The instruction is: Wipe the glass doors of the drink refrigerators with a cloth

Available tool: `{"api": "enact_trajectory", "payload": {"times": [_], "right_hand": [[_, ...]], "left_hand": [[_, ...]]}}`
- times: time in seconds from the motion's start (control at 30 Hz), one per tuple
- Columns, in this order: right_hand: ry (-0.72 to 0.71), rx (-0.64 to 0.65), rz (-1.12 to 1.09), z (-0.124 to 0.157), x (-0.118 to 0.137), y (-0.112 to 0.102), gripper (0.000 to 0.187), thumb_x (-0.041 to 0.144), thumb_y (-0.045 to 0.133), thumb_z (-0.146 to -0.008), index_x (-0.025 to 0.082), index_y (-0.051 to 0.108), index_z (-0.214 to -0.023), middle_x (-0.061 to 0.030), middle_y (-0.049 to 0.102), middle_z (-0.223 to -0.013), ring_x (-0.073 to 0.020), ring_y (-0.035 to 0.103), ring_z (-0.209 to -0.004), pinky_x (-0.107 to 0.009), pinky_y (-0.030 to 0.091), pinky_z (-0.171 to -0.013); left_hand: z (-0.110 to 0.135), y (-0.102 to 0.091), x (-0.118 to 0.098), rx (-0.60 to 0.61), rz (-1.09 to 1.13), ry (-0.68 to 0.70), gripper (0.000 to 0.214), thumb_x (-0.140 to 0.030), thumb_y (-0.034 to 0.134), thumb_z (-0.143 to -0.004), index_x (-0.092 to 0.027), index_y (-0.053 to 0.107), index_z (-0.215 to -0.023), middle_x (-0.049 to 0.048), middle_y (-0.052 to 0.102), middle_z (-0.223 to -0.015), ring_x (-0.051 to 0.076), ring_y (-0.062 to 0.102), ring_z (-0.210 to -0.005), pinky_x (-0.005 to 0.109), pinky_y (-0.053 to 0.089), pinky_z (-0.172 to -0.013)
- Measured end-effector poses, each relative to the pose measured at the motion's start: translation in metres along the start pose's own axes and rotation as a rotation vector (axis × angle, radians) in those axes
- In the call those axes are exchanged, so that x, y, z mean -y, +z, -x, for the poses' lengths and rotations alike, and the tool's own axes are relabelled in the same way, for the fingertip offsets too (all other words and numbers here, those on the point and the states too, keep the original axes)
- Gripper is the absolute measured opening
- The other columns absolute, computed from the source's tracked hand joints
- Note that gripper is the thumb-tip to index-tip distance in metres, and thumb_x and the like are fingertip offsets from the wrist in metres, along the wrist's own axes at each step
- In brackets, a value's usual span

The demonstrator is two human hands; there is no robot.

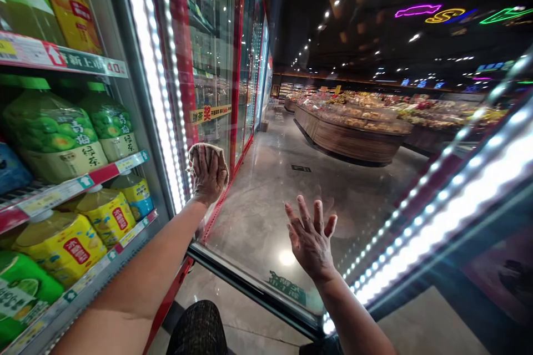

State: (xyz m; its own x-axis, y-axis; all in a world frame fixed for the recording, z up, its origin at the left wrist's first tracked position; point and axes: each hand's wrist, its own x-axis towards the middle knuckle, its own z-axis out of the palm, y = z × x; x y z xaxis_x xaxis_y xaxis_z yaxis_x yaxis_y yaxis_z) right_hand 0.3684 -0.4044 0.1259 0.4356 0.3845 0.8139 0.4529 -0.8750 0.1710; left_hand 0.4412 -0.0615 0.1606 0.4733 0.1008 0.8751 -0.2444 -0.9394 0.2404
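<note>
My left hand (208, 175) presses a beige cloth (222, 156) against the inner face of a glass door (258, 216), near its left side. The fingers lie over the cloth and hold it to the pane. Further right, my right hand (311, 236) is spread with its fingers apart and holds nothing. Its palm faces the same glass; whether it touches the pane I cannot tell. A dark frame (254, 285) runs along the door's bottom, and a green decal (287, 287) sits on the glass just above it.
Shelves of bottled drinks (62, 133) stand close on my left, with price strips (79, 188) along their edges. Bright LED strips (416, 255) line the door's sides. Beyond the glass are a grey floor (266, 177), a wood-sided display stand (353, 138) and other red-framed coolers (239, 66).
</note>
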Motion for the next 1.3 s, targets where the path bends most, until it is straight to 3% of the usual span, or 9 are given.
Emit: {"api": "enact_trajectory", "payload": {"times": [0.13,0.23,0.37,0.47,0.6,0.77,0.97,1.17,1.3], "right_hand": [[0.0,-0.001,-0.004,0.001,0.0,-0.001,0.071,0.017,0.059,-0.093,0.034,0.036,-0.159,0.0018,0.021,-0.172,-0.0262,-0.001,-0.161,-0.057,-0.011,-0.126],[0.003,0.005,-0.004,0.001,0.0,-0.002,0.063,0.018,0.057,-0.094,0.032,0.046,-0.154,0.0021,0.021,-0.172,-0.0268,0.0,-0.161,-0.058,-0.011,-0.126],[0.006,0.013,-0.012,0.001,0.001,-0.002,0.062,0.019,0.059,-0.094,0.032,0.046,-0.153,0.0011,0.023,-0.171,-0.0258,-0.002,-0.161,-0.058,-0.011,-0.126],[0.011,0.011,-0.019,0.001,0.002,-0.002,0.062,0.019,0.06,-0.094,0.031,0.047,-0.153,0.0008,0.024,-0.171,-0.0254,-0.002,-0.161,-0.057,-0.011,-0.126],[0.002,0.006,-0.006,0.001,0.001,-0.003,0.056,0.019,0.061,-0.094,0.03,0.052,-0.149,0.0028,0.019,-0.172,-0.0254,-0.001,-0.161,-0.056,-0.01,-0.127],[-0.007,0.001,0.016,0.0,0.003,-0.005,0.055,0.017,0.063,-0.093,0.029,0.055,-0.146,0.0028,0.016,-0.172,-0.026,-0.002,-0.161,-0.055,-0.011,-0.128],[0.007,0.007,-0.007,0.0,0.003,-0.007,0.057,0.017,0.065,-0.091,0.029,0.056,-0.146,0.0004,0.028,-0.169,-0.0237,-0.004,-0.161,-0.053,-0.012,-0.128],[0.005,0.017,-0.022,0.002,0.002,-0.008,0.054,0.017,0.065,-0.092,0.029,0.057,-0.144,-0.0005,0.037,-0.165,-0.0223,-0.004,-0.161,-0.051,-0.012,-0.128],[0.016,0.013,-0.034,0.002,0.003,-0.007,0.055,0.015,0.066,-0.091,0.029,0.058,-0.143,-0.0013,0.044,-0.162,-0.0212,-0.004,-0.161,-0.051,-0.013,-0.128]], "left_hand": [[-0.01,-0.001,0.009,-0.089,-0.003,-0.045,0.06,-0.04,0.041,-0.102,-0.005,0.044,-0.151,0.0228,0.004,-0.171,0.039,-0.011,-0.158,0.066,0.001,-0.126],[0.005,0.003,0.005,-0.108,0.009,-0.069,0.056,-0.035,0.037,-0.103,-0.006,0.045,-0.151,0.0215,0.005,-0.171,0.036,-0.01,-0.159,0.064,0.004,-0.128],[0.026,0.002,-0.008,-0.033,0.04,-0.02,0.053,-0.034,0.042,-0.101,-0.015,0.05,-0.15,0.0153,0.02,-0.17,0.032,0.003,-0.16,0.057,0.014,-0.131],[0.017,-0.002,-0.01,-0.013,0.066,0.047,0.058,-0.029,0.041,-0.1,-0.016,0.041,-0.157,0.0131,0.024,-0.17,0.028,0.005,-0.16,0.052,0.014,-0.132],[-0.002,-0.004,-0.009,-0.129,0.041,0.039,0.064,-0.021,0.035,-0.1,-0.01,0.026,-0.162,0.0153,0.015,-0.171,0.026,0.0,-0.16,0.05,0.012,-0.133],[0.014,0.003,-0.033,-0.168,0.064,0.233,0.067,-0.016,0.039,-0.1,-0.016,0.02,-0.164,0.0162,0.018,-0.17,0.03,0.009,-0.159,0.058,0.018,-0.13],[0.009,0.001,-0.046,-0.172,0.07,0.394,0.072,-0.009,0.044,-0.097,-0.02,0.019,-0.164,0.0138,0.019,-0.17,0.03,0.012,-0.159,0.055,0.025,-0.128],[0.024,0.009,-0.05,-0.266,0.065,0.254,0.074,-0.003,0.04,-0.095,-0.027,0.025,-0.163,0.0071,0.01,-0.171,0.027,0.001,-0.159,0.053,0.017,-0.131],[0.039,0.014,-0.068,-0.203,0.082,0.309,0.077,-0.003,0.04,-0.095,-0.022,0.016,-0.165,0.0118,0.011,-0.171,0.03,0.005,-0.159,0.057,0.02,-0.129]]}}
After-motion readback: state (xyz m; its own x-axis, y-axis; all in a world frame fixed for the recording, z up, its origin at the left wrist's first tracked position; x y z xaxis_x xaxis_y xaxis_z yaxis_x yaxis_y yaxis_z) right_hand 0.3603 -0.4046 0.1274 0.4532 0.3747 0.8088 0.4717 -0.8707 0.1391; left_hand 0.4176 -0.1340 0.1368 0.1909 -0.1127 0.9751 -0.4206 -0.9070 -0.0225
